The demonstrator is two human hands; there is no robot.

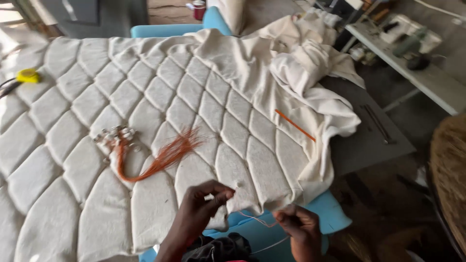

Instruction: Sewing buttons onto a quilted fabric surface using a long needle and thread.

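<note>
Both hands work at the near edge of the quilt (160, 102), approx 6 o'clock in view. Left hand (206, 201) is pinched narrow w/ thumb and fingers closed on the quilt's top face by a small button-like dot (237, 185), prob to hold the fabric steady there. Right hand (301, 228) sits lower, at 5 o'clock, under/just past the hem, fingers closed on a thin pale-orange thread (257, 219) that loops between the two hands; judged to be kept taut from below.

Spare orange threads (165, 157) lie in a fanned bundle on the quilt at approx 9 o'clock from the left hand, within reach. Touching its curled end is a heap of small silvery buttons (116, 136), loose, no dish or box around them. One orange stick (295, 125) lies apart at 1 o'clock. Yellow tape measure (27, 75) at far 10 o'clock. No containers w/ visible contents; red cup (198, 8) at 12 o'clock, inside can't be seen.
</note>
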